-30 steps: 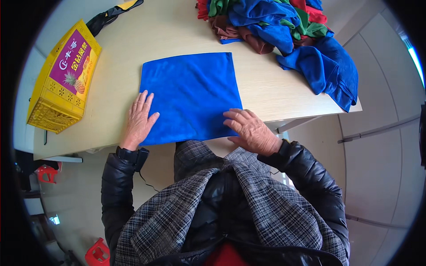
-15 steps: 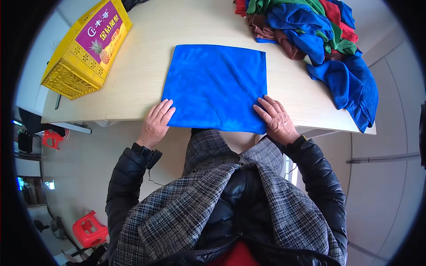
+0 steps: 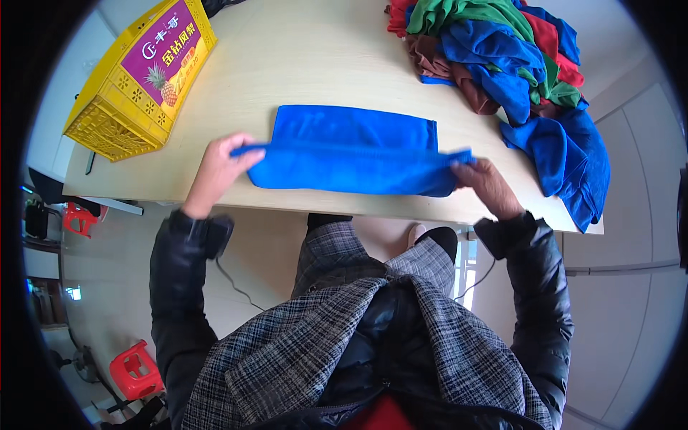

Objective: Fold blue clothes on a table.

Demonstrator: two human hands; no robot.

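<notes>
A blue cloth towel (image 3: 344, 172) lies across the near part of the table, its near edge lifted and folded over toward the far side. At the left end of that edge, my left hand (image 3: 223, 168) pinches a corner between thumb and fingers. My right hand (image 3: 489, 185) is closed on the opposite corner, its fingertips a little blurred. Between the hands the raised edge is stretched nearly straight. The far strip of the towel still rests flat on the table.
A heap of crumpled blue, green, red and brown cloths (image 3: 494, 54) sits at the far right, one hanging over the table (image 3: 236, 64) edge. A yellow plastic crate (image 3: 118, 115) with a purple label stands at the left. Red stools (image 3: 136, 370) are on the floor.
Both hands have gone from lying flat on the towel's near corners to gripping them. The near edge has been lifted and carried away from me over the towel, which looks shorter.
</notes>
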